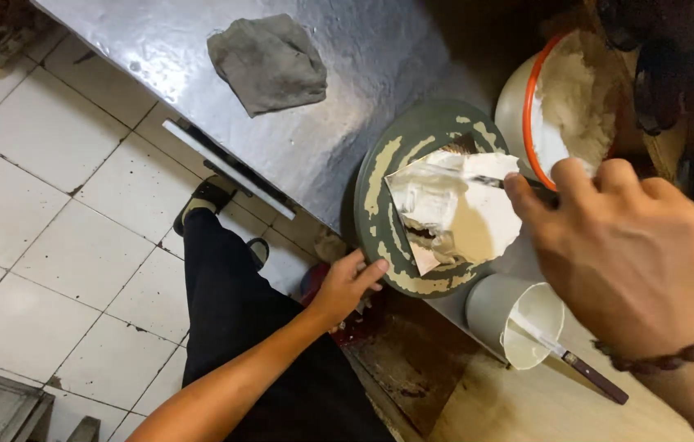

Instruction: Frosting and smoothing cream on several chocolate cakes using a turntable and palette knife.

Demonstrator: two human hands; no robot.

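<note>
I am watching from the head camera. My left hand (pixel 345 285) is resting against the near rim of the round grey-green turntable (pixel 379 176), fingers (pixel 366 271) held together and curled on its edge, pinching nothing. The turntable is sitting on the steel desk (pixel 347 74), smeared with cream. On it a white-frosted piece of cake (pixel 453 209) is lying near the middle. My right hand (pixel 629 254) is hovering over the cake's right side, fingers closed around a thin spatula (pixel 478 176) whose blade is lying across the frosting. A white bucket with an orange rim (pixel 527 115) is standing just beyond the turntable. A grey cup (pixel 519 319) with a dark-handled knife (pixel 576 364) is standing beside the turntable. A grey cloth (pixel 269 61) is lying well apart.
</note>
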